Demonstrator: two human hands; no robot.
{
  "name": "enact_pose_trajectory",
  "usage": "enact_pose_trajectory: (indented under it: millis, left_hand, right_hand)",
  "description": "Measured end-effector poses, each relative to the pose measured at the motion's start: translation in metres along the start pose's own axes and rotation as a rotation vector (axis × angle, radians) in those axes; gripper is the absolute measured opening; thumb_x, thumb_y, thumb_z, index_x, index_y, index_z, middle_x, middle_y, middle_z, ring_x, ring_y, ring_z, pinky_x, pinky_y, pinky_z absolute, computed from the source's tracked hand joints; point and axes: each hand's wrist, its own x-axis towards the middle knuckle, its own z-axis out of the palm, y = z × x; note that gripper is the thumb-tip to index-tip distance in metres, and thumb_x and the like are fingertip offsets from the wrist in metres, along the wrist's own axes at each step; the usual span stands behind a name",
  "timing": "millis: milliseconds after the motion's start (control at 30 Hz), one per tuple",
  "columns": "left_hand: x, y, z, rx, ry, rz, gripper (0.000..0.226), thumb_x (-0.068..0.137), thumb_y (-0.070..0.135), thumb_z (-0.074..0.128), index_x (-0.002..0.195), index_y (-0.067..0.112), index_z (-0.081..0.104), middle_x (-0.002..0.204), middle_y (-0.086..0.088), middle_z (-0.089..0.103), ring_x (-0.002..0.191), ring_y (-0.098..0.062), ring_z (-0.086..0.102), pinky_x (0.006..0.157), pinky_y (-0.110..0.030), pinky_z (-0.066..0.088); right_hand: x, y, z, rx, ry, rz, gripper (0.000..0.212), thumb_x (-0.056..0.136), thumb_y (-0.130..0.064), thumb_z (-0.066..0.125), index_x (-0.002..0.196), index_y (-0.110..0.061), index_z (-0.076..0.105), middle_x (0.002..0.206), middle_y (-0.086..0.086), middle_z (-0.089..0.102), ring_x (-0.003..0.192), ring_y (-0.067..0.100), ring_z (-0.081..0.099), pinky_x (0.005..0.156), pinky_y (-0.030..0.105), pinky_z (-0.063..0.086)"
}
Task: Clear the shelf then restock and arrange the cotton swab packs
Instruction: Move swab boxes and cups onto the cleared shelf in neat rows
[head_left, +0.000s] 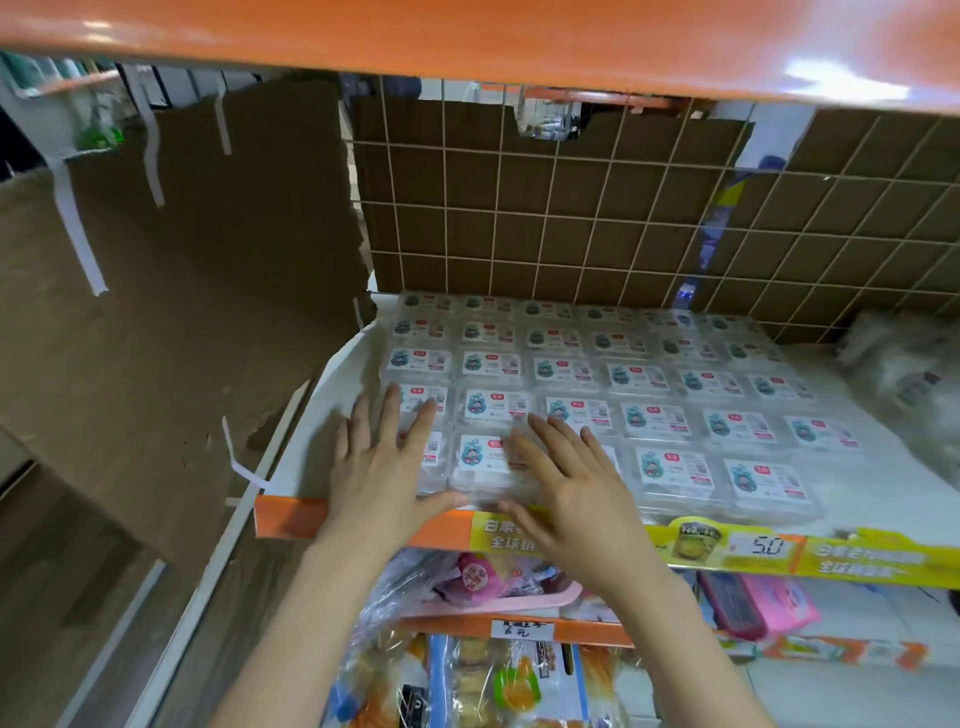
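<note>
Head view: The left hand (382, 467) lies flat, fingers straight and spread, on the front-left cotton swab pack (423, 457). The right hand (563, 480) lies flat, fingers straight, on the adjacent front pack (485, 462); both thumbs touch its front edge. Beyond the fingertips, the cotton swab packs (639, 374) fill the white shelf (311, 431) in rows. Below the wrists runs the orange price rail (291, 514).

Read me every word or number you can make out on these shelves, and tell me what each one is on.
"50": white price tag on the yellow shelf strip.
"6元": handwritten tag on the lower orange shelf edge.
Yellow strip's Chinese slogan: partly readable only, blurred.
Cotton swab packs: labels too small.
</note>
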Motion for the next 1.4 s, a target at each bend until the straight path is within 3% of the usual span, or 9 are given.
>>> enact_pose_trajectory:
  millis: [167, 333, 467, 600, 733, 933, 1067, 1233, 1400]
  left_hand:
    - [0.018, -0.007, 0.0, 0.019, 0.045, 0.264, 0.103, 0.067, 0.081, 0.032, 0.148, 0.02, 0.017, 0.154, -0.01, 0.022, 0.142, -0.024, 0.015, 0.115, -0.037, 0.0]
    - [0.028, -0.017, 0.006, 0.0, -0.057, 0.322, 0.121, 0.045, 0.096, -0.007, 0.144, 0.026, -0.009, 0.147, 0.008, -0.016, 0.141, -0.012, -0.012, 0.108, -0.023, -0.022]
    - [0.024, -0.014, 0.0, 0.016, -0.058, 0.305, 0.115, 0.05, 0.086, 0.005, 0.148, 0.028, -0.008, 0.146, 0.01, -0.02, 0.139, -0.006, -0.017, 0.105, -0.021, -0.022]
    - [0.018, -0.009, -0.005, -0.026, -0.015, 0.311, 0.119, 0.044, 0.097, 0.003, 0.14, 0.032, -0.019, 0.147, 0.012, -0.02, 0.134, -0.003, -0.02, 0.109, -0.024, -0.018]
    - [0.017, 0.012, 0.0, -0.024, -0.008, 0.382, 0.114, 0.053, 0.092, 0.009, 0.146, 0.029, -0.013, 0.148, 0.01, -0.02, 0.139, -0.007, -0.018, 0.11, -0.027, -0.018]
    - [0.024, 0.015, 0.005, 0.036, -0.054, 0.417, 0.093, 0.074, 0.074, 0.022, 0.146, 0.017, 0.03, 0.152, -0.005, 0.028, 0.139, -0.025, 0.03, 0.111, -0.044, 0.005]
    - [0.022, 0.026, -0.001, 0.015, -0.01, 0.403, 0.104, 0.062, 0.076, 0.005, 0.151, 0.022, 0.004, 0.158, 0.0, 0.002, 0.146, -0.017, 0.002, 0.109, -0.03, -0.015]
    - [0.02, 0.066, -0.014, -0.022, 0.051, 0.446, 0.104, 0.062, 0.075, -0.001, 0.151, 0.021, -0.002, 0.159, 0.001, -0.005, 0.145, -0.013, -0.005, 0.107, -0.023, -0.021]
    - [0.021, 0.113, -0.01, -0.011, 0.086, 0.525, 0.089, 0.086, 0.069, 0.03, 0.15, 0.018, -0.004, 0.158, -0.001, -0.008, 0.145, -0.014, -0.008, 0.111, -0.028, -0.018]
  right_hand:
    - [-0.001, 0.018, 0.005, -0.085, 0.037, -0.028, 0.063, 0.082, -0.052, 0.046, 0.131, -0.013, 0.05, 0.133, 0.009, 0.054, 0.127, 0.027, 0.047, 0.104, 0.049, 0.038]
    - [0.004, 0.027, 0.01, -0.097, 0.032, -0.068, 0.063, 0.084, -0.053, 0.044, 0.131, -0.012, 0.054, 0.132, 0.009, 0.056, 0.125, 0.025, 0.05, 0.104, 0.044, 0.039]
    - [0.004, 0.027, 0.009, -0.097, 0.054, -0.081, 0.064, 0.083, -0.054, 0.043, 0.128, -0.01, 0.056, 0.13, 0.01, 0.057, 0.122, 0.026, 0.053, 0.1, 0.046, 0.041]
    - [0.0, 0.036, 0.0, -0.124, 0.053, -0.14, 0.071, 0.077, -0.056, 0.053, 0.131, -0.012, 0.052, 0.135, 0.01, 0.053, 0.127, 0.028, 0.048, 0.111, 0.045, 0.026]
    - [-0.008, 0.053, -0.004, -0.137, 0.043, -0.113, 0.069, 0.079, -0.057, 0.047, 0.131, -0.012, 0.051, 0.136, 0.009, 0.053, 0.128, 0.027, 0.043, 0.109, 0.045, 0.024]
    - [-0.01, 0.058, -0.003, -0.119, -0.013, -0.092, 0.068, 0.085, -0.058, 0.038, 0.131, -0.011, 0.054, 0.135, 0.008, 0.054, 0.126, 0.027, 0.049, 0.111, 0.043, 0.025]
    - [-0.017, 0.066, -0.015, -0.075, 0.017, -0.112, 0.068, 0.086, -0.058, 0.039, 0.136, -0.012, 0.048, 0.141, 0.008, 0.047, 0.132, 0.026, 0.04, 0.112, 0.042, 0.022]
    - [-0.039, 0.098, -0.033, -0.128, 0.035, -0.084, 0.07, 0.083, -0.056, 0.044, 0.136, -0.012, 0.047, 0.142, 0.009, 0.046, 0.131, 0.027, 0.039, 0.11, 0.04, 0.019]
    - [-0.05, 0.121, -0.028, -0.189, 0.012, -0.077, 0.065, 0.081, -0.05, 0.045, 0.134, -0.012, 0.047, 0.138, 0.009, 0.051, 0.129, 0.025, 0.039, 0.109, 0.04, 0.02]
